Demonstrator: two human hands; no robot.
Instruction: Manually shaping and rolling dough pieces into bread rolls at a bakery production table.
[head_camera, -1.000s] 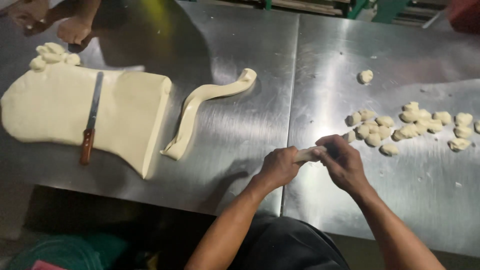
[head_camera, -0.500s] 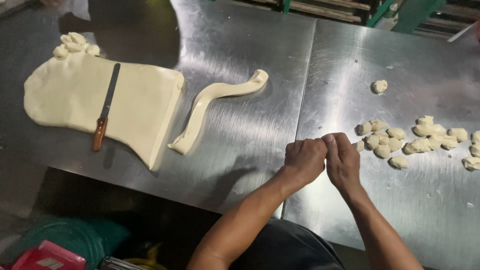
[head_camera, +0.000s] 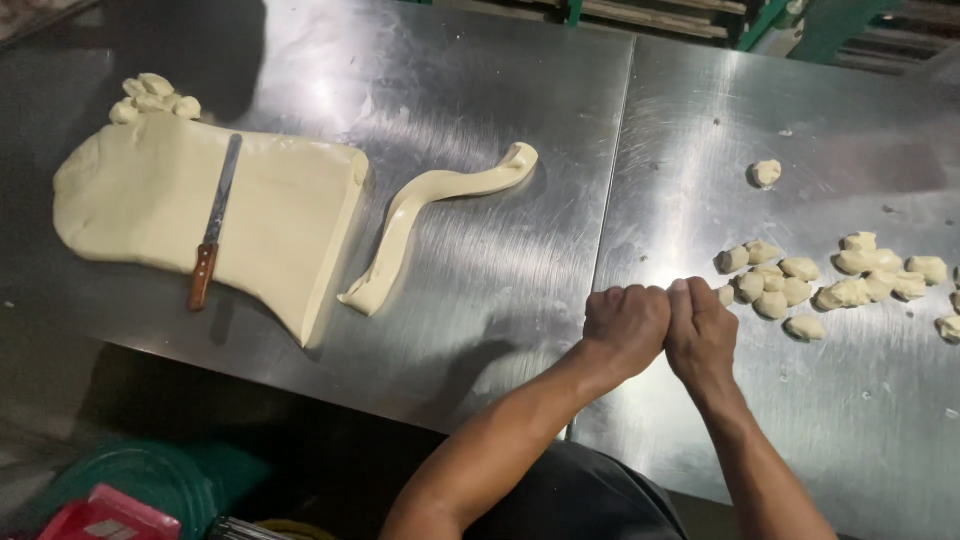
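Together, left hand (head_camera: 625, 325), right hand (head_camera: 700, 335) — dough pieces (head_camera: 800, 285) beside

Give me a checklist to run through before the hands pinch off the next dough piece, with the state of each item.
1. Left hand and right hand fisted together, knuckles touching: ok.
2. Dough held between them: cannot tell, fingers hide it.
3. Pile of small dough pieces lies just right of the hands: ok.
4. Dough strip lies apart from the slab, within view on the steel table: ok.
5. Knife rests flat on the dough slab, away from both hands: ok.
6. One stray piece sits apart from the pile: not ok.
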